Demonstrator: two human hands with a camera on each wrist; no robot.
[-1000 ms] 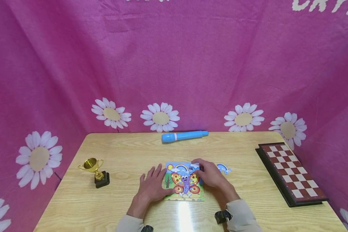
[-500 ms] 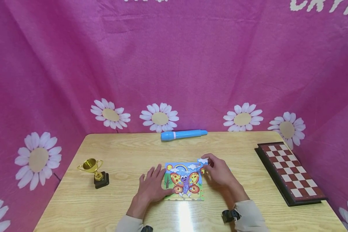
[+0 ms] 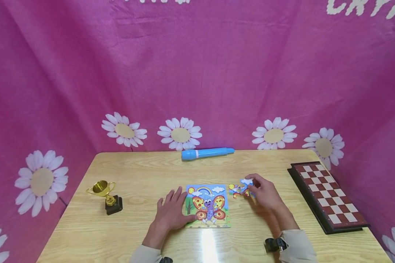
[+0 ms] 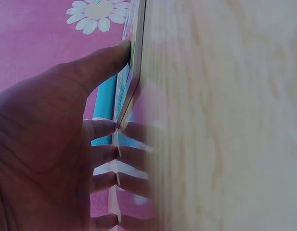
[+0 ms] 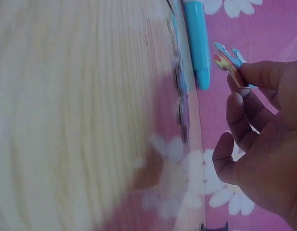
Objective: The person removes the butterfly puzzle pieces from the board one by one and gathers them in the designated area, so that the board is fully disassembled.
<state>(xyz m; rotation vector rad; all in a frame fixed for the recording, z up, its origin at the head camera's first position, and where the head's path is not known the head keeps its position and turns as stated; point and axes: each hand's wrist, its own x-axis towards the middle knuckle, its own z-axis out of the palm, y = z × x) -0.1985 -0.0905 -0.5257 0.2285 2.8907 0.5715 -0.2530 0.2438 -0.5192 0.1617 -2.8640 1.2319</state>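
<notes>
Butterfly jigsaw board (image 3: 209,208), flat on the bench (image 3: 145,171), between both hands and roughly square, hence without a clear long axis. Left hand (image 3: 173,212) nearest to it: fingers spread and fairly straight, thumb resting on its face near the left edge, other fingertips down on the bench along that same side. Right hand (image 3: 266,193) off to the right of the board, not touching it; thumb and index finger pinching a cloud-printed jigsaw piece (image 3: 246,181), tilted and raised off the bench in the right wrist view, remaining fingers bent. Loose jigsaw pieces (image 3: 233,190) just right of the board, between it and the right fingers, one bearing a sun. Deciding relation, by judgement: board leftward from the pinched piece, beyond the loose pieces; right hand nearer to those pieces, left hand alone in contact with the board. Fitted pieces or plain print in the butterfly picture: impossible to tell. Farther from the board: gold trophy cup (image 3: 110,200) well apart to its left, blue microphone-shaped toy (image 3: 207,153) crosswise beyond its far edge, red-and-white chessboard (image 3: 329,195) well apart to its right.
</notes>
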